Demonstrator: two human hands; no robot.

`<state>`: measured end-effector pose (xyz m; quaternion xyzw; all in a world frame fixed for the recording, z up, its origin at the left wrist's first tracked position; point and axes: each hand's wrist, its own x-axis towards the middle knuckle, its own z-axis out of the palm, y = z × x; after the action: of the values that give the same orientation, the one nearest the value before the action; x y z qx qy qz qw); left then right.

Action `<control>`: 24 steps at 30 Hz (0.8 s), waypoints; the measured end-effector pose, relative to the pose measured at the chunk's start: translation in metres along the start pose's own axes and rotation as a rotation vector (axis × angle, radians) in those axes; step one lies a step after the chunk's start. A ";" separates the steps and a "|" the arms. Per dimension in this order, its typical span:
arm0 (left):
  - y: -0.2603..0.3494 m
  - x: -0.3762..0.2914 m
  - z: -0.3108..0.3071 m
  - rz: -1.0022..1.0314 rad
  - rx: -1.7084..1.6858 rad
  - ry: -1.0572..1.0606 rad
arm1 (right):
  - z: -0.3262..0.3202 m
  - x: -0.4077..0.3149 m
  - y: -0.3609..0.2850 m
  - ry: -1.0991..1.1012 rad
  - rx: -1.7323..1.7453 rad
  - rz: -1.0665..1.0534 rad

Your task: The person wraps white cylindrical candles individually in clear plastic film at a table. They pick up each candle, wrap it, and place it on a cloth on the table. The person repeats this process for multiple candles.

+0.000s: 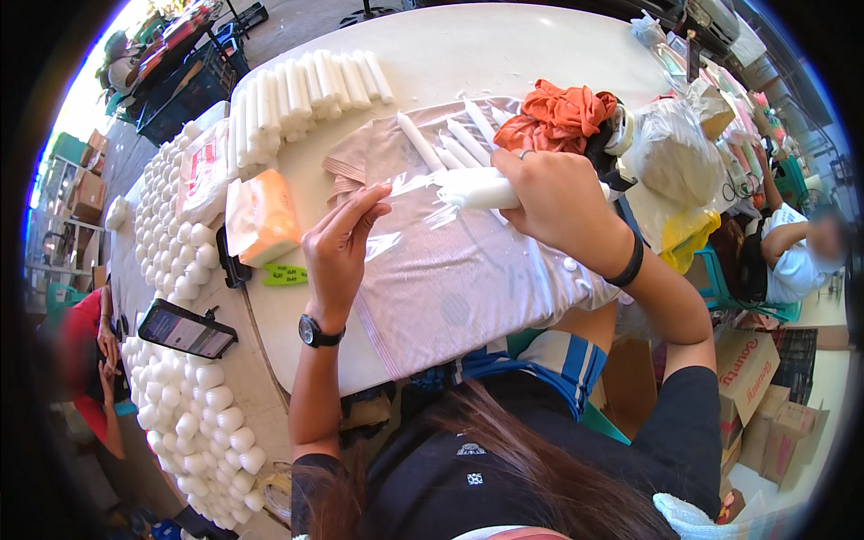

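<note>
White taper candles [478, 190] lie bundled in my right hand [563, 196], their tips towards the left. Facing them, my left hand [347, 243] is raised with its fingers close together, and clear plastic film [405, 183] stretches between its fingertips and the bundle; how firmly the fingers hold the film is hard to tell. Beneath both hands a striped pinkish cloth [432, 290] covers the table's near part. Several loose candles [418, 142] rest on that cloth just beyond my right hand, beside a crumpled orange cloth [567, 111].
Stacked white candles [304, 88] stand at the table's far left. An orange-and-white soft pack [263, 216], a phone [187, 329] and many rounded white candles [202, 418] are on the left. Plastic bags [675, 148] lie at right. People sit at both sides.
</note>
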<state>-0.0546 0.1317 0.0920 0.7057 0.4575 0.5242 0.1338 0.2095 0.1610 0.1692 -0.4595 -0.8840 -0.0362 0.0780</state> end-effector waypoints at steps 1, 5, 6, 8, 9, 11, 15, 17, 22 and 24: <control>0.000 0.000 0.001 0.030 -0.009 0.003 | -0.001 0.001 0.000 -0.015 -0.036 -0.012; 0.005 -0.004 0.004 -0.017 0.031 -0.052 | -0.001 0.007 -0.013 0.010 -0.225 -0.093; 0.006 -0.005 0.004 -0.021 0.063 -0.069 | -0.001 0.010 -0.018 0.034 -0.304 -0.108; 0.007 -0.005 0.005 0.027 0.133 -0.110 | 0.000 0.016 -0.032 0.027 -0.484 -0.108; 0.007 -0.004 0.005 0.079 0.171 -0.134 | 0.000 0.019 -0.038 0.008 -0.509 -0.134; 0.009 -0.004 0.007 0.115 0.176 -0.195 | 0.000 0.025 -0.046 -0.001 -0.576 -0.184; 0.018 -0.005 0.019 0.104 0.153 -0.351 | -0.005 0.037 -0.056 0.005 -0.445 -0.341; 0.020 -0.003 0.029 0.028 0.040 -0.366 | -0.013 0.037 -0.068 0.058 -0.476 -0.416; 0.018 0.005 0.036 -0.021 -0.091 -0.239 | -0.058 0.028 -0.089 0.156 -1.115 -0.620; 0.018 0.007 0.034 -0.024 -0.122 -0.220 | -0.081 0.011 -0.073 0.337 -0.937 -0.603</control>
<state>-0.0161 0.1376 0.0942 0.7440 0.4158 0.4687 0.2322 0.1517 0.1172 0.2511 -0.1611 -0.8408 -0.5168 -0.0079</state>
